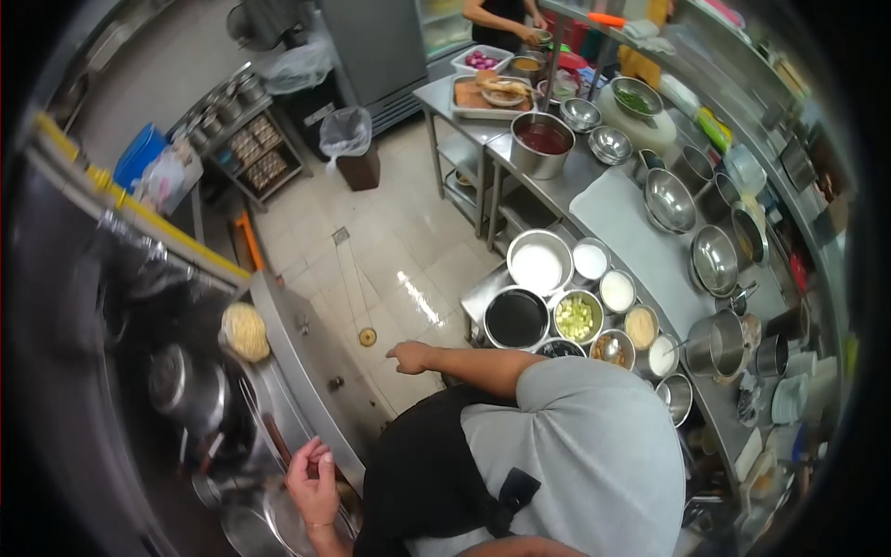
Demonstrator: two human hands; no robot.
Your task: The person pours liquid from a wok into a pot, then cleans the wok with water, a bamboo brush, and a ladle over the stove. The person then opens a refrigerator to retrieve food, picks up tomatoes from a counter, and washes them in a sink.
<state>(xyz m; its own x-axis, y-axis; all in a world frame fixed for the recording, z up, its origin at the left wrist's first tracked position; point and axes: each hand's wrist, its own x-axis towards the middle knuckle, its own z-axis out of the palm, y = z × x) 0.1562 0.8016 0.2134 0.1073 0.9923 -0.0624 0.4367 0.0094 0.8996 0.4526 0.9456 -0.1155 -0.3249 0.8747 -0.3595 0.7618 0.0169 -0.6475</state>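
My left hand (pixel 312 485), with a thin band at its wrist, is raised over the front edge of the stove counter (pixel 266 395). Its fingers are loosely bent and apart, with nothing seen in them. Under and beside it are metal pots (pixel 245 529) and a long brown handle (pixel 276 438). My right arm reaches out over the floor, and my right hand (pixel 412 357) is partly curled with a finger pointing out, holding nothing visible. A bowl of pale yellow food (pixel 244 332) stands on the counter's far end, apart from both hands.
Behind my grey shirt, several pots stand together, including one of dark liquid (pixel 517 317) and one of chopped green pieces (pixel 576 317). A steel worktable (pixel 613 209) bears bowls and a pot of red sauce (pixel 542 146). Another person (pixel 501 20) works farther back. A lined bin (pixel 353 153) stands on the floor.
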